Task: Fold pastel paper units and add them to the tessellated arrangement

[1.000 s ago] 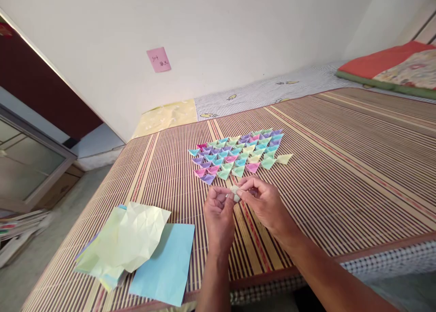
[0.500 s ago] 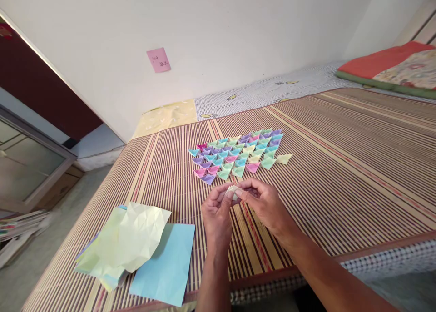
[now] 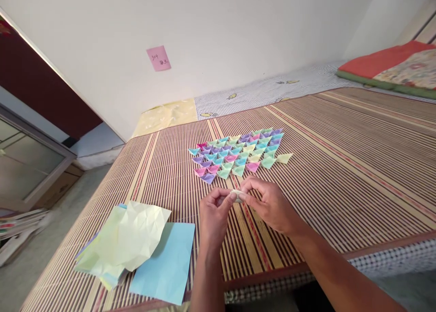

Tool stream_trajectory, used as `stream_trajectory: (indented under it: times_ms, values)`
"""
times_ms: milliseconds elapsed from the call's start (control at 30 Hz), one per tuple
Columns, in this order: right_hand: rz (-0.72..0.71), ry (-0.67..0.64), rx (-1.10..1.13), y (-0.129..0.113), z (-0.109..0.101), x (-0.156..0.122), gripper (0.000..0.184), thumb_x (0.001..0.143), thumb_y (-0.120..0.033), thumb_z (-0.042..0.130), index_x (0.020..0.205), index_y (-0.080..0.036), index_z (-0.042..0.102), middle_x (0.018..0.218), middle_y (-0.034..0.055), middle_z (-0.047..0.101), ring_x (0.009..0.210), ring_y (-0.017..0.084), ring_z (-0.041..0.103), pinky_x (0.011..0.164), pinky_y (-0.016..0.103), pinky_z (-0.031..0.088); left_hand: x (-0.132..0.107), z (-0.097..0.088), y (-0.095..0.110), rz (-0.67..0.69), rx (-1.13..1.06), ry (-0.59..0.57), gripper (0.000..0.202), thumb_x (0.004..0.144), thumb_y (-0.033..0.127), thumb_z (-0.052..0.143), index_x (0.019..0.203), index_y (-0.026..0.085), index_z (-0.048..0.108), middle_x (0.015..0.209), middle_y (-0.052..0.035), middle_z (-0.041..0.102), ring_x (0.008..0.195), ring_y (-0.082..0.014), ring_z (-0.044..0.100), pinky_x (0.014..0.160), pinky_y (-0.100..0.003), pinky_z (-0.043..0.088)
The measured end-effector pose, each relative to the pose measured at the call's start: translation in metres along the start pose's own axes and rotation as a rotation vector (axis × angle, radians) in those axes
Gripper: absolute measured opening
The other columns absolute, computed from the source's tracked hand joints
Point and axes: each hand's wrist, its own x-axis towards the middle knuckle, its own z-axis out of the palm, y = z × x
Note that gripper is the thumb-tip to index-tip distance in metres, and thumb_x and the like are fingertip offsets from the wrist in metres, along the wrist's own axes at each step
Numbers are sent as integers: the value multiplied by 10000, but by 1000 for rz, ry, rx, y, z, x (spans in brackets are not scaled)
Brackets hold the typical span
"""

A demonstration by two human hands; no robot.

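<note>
My left hand point(image 3: 215, 212) and my right hand point(image 3: 265, 202) meet above the striped mat. Between their thumbs and fingers they pinch a small piece of folded pale paper point(image 3: 237, 195); its lower side is partly hidden by the fingertips. Just beyond my hands, rows of small folded paper boats point(image 3: 231, 158) in pink, purple, blue, green and yellow stand close together. A pale yellow paper boat point(image 3: 284, 158) sits at the right end of the nearer rows.
At the left lie creased pale yellow paper sheets point(image 3: 139, 235) over a blue sheet point(image 3: 170, 266). The striped mat point(image 3: 334, 166) covers the bed. A folded red and green quilt point(image 3: 381, 66) lies far right. A pink note point(image 3: 158, 58) hangs on the white wall.
The folded paper has tilted and looks narrower, seen more edge-on. My right hand has shifted slightly to the right, and my left fingers have moved a little. The boats and sheets stay put.
</note>
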Motion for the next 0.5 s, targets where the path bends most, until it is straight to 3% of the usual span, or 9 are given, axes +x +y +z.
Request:
stream_trajectory:
  times_ms: [100, 267, 500]
  values:
    - [-11, -17, -5, -1, -2, 0, 110, 917, -225, 622, 810, -202, 634, 850, 23, 654, 830, 191, 626, 758, 313, 473, 0, -3, 2, -60, 59, -64, 220, 760, 340, 838, 739, 156, 721, 663, 8, 652, 623, -101, 542, 612, -217, 405]
    - [78, 30, 67, -1, 3, 0, 106, 904, -254, 639, 815, -202, 662, 791, 6, 646, 733, 167, 599, 676, 287, 471, -2, 6, 3, -137, -17, -105, 296, 674, 339, 885, 717, 152, 659, 645, 18, 625, 602, -100, 543, 598, -217, 397]
    - [249, 57, 329, 3, 14, 0, 175, 836, -371, 743, 880, -204, 713, 758, 12, 705, 704, 185, 660, 649, 291, 532, 0, 8, -6, -54, -268, 83, 293, 657, 287, 893, 733, 167, 637, 702, -7, 710, 655, -123, 634, 694, -247, 492]
